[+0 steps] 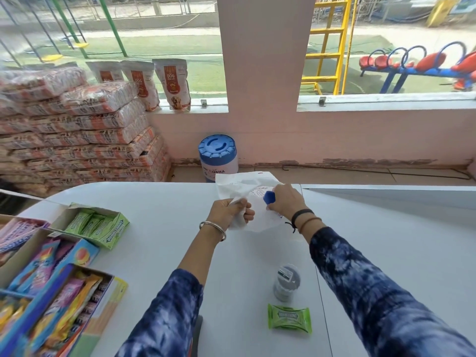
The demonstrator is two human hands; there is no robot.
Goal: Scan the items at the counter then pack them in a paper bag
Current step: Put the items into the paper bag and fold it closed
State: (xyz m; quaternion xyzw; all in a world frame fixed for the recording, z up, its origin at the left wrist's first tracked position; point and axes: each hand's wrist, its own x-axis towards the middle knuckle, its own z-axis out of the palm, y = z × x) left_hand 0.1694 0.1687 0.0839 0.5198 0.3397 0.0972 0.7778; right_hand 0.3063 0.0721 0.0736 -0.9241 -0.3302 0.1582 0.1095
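A white paper bag (pixel 242 185) lies at the far edge of the white counter (pixel 159 222). My left hand (pixel 230 211) grips the bag's near edge. My right hand (pixel 284 199) holds a small blue item (pixel 269 197) against the bag's mouth. Nearer to me on the counter stand a small grey-lidded jar (pixel 286 282) and, in front of it, a green Doublemint gum pack (pixel 289 318). Neither hand touches them.
An open green Doublemint box (pixel 99 225) and several boxes of colourful sweets (pixel 51 292) line the counter's left side. Beyond the counter, stacked sacks (pixel 85 140) fill the left, with a blue-lidded drum (pixel 218 157) on the floor and dog biscuit pouches (pixel 172 83) on the sill.
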